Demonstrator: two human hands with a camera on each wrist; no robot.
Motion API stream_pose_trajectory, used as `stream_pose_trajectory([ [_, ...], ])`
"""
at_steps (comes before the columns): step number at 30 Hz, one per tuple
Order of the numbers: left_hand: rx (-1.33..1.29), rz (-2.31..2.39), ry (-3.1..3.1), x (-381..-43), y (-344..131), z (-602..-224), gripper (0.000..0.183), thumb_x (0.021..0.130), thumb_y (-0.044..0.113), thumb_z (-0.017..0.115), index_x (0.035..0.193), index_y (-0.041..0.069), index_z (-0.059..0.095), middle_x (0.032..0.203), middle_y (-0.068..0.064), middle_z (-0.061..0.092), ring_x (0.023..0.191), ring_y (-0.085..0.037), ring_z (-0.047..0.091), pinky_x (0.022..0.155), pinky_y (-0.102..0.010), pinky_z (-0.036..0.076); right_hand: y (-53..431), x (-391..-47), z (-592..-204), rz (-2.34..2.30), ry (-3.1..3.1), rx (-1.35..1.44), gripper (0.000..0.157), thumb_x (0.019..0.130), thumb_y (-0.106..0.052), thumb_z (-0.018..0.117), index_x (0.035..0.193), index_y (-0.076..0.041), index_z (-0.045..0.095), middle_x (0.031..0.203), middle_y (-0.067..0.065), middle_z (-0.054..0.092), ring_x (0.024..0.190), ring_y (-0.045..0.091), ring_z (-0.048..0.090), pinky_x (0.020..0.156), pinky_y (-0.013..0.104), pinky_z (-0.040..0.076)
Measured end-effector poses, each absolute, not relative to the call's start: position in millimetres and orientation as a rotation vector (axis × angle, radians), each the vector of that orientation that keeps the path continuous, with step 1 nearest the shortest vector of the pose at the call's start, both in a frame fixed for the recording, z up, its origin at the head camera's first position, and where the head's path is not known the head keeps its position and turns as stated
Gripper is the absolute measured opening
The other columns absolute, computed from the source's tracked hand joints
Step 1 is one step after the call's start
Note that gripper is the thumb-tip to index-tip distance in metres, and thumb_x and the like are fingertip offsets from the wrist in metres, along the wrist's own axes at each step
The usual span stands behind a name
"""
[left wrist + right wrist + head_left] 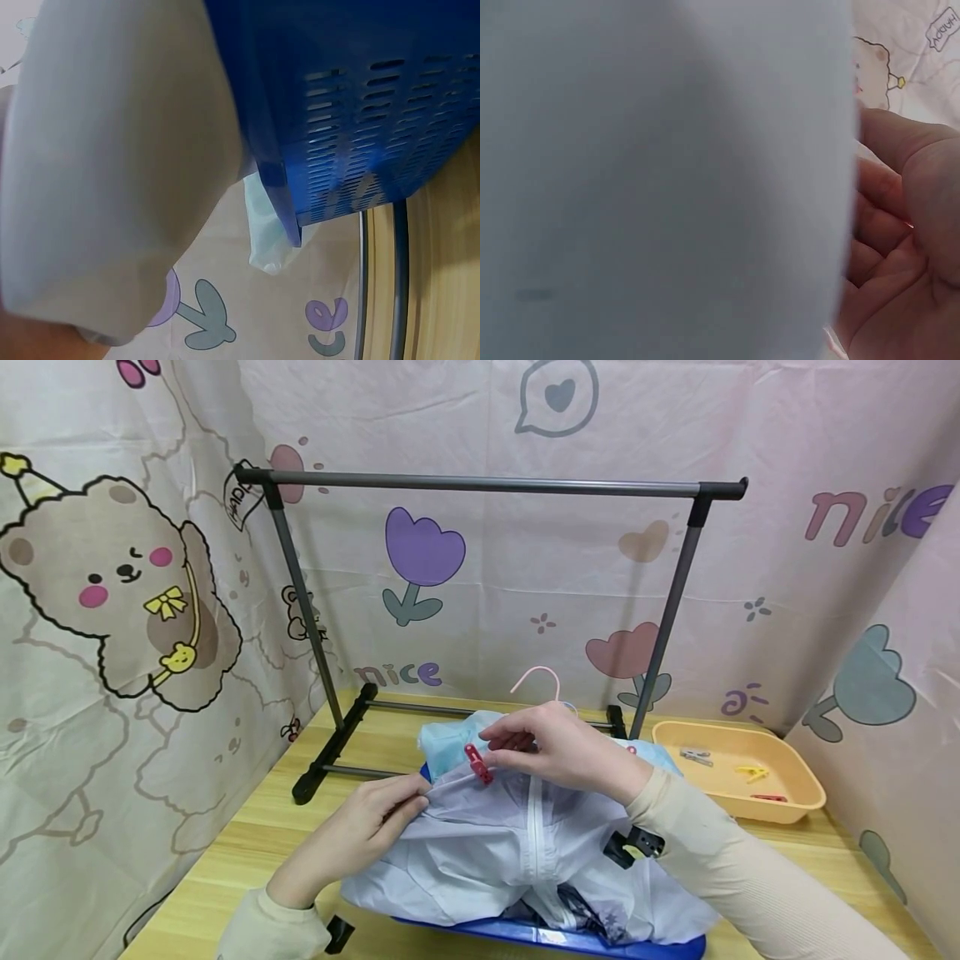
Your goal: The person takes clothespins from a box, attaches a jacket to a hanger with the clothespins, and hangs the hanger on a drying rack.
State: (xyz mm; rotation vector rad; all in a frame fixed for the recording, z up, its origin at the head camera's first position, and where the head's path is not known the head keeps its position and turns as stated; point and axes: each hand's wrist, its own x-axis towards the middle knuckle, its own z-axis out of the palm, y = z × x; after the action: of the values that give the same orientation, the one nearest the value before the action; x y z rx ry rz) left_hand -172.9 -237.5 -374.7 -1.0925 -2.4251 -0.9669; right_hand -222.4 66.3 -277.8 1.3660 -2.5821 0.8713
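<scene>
**Red clothespin (478,765) at upper edge of lavender zip jacket (472,843)**

Your left hand (367,822) pinches that edge. Your right hand (558,745), fingers bent, is at the clothespin; whether it grips it, I cannot tell. The jacket drapes over the blue basket (645,951).

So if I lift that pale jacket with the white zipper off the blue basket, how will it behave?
The jacket will probably flop, since it drapes in soft folds. Its fine creases suggest thin cloth, so likely light for its size. The white zipper may bend less readily, its upper stretch running fairly straight.
</scene>
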Motion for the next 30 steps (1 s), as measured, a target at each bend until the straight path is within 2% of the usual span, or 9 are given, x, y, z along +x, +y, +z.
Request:
stream_pose_trajectory([
  [14, -1.094, -0.966, -2.418, -173, -236, -374, 0.023, 0.109, 0.003, 0.059, 0.105, 0.025, 0.066, 0.088, 0.013, 0.06, 0.078, 0.001, 0.054, 0.067, -0.02, 0.048, 71, -221, -275, 0.891, -2.573, 1.363, 0.03, 0.099, -0.022, 0.08, 0.126, -0.01, 0.078, 0.11, -0.001, 0.082, 0.095, 0.004, 0.075, 0.086, 0.027, 0.062],
  [24, -1.094, -0.965, -2.407, -173, -236, -374, 0.024, 0.109, 0.004, 0.059, 0.105, 0.026, 0.066, 0.089, 0.014, 0.06, 0.078, 0.001, 0.054, 0.067, -0.02, 0.048, 103, -221, -270, 0.944, -2.554, 1.193, 0.025, 0.098, -0.022, 0.081, 0.123, -0.018, 0.08, 0.103, -0.012, 0.081, 0.092, 0.002, 0.072, 0.085, 0.028, 0.06],
  [30, -1.089, -0.971, -2.415, -174, -236, -375, 0.023, 0.109, 0.004, 0.058, 0.105, 0.025, 0.067, 0.09, 0.013, 0.061, 0.079, 0.001, 0.054, 0.068, -0.02, 0.049, 122, -224, -274, 0.981, -2.555, 1.108, 0.023, 0.1, -0.022, 0.079, 0.122, -0.018, 0.08, 0.104, -0.01, 0.082, 0.093, 0.004, 0.074, 0.086, 0.027, 0.061],
])
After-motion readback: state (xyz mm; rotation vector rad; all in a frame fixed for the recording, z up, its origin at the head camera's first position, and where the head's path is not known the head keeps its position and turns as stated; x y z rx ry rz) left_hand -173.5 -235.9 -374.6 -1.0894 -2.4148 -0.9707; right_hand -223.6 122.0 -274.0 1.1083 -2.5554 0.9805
